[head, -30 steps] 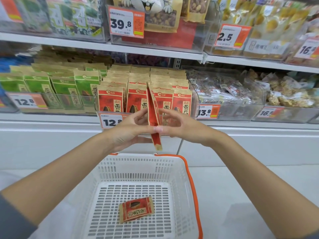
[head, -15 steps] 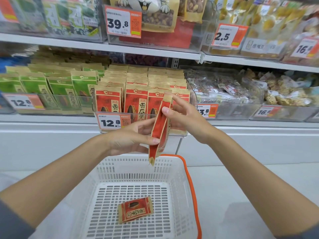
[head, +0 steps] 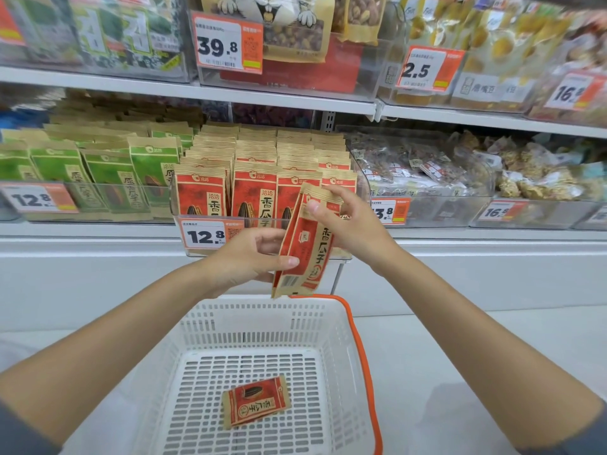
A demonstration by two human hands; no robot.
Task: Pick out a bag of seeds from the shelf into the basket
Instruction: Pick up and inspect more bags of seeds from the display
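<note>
Seed bag [head: 308, 254] pinched by left hand [head: 244, 259] and right hand [head: 354, 224], seemingly above the basket [head: 262, 323].

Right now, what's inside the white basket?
One red seed bag lies flat on the white basket's floor. The basket's near end runs out of the picture, unseen. The held seed bag, in the left hand and right hand, hangs above the rim, not inside.
</note>
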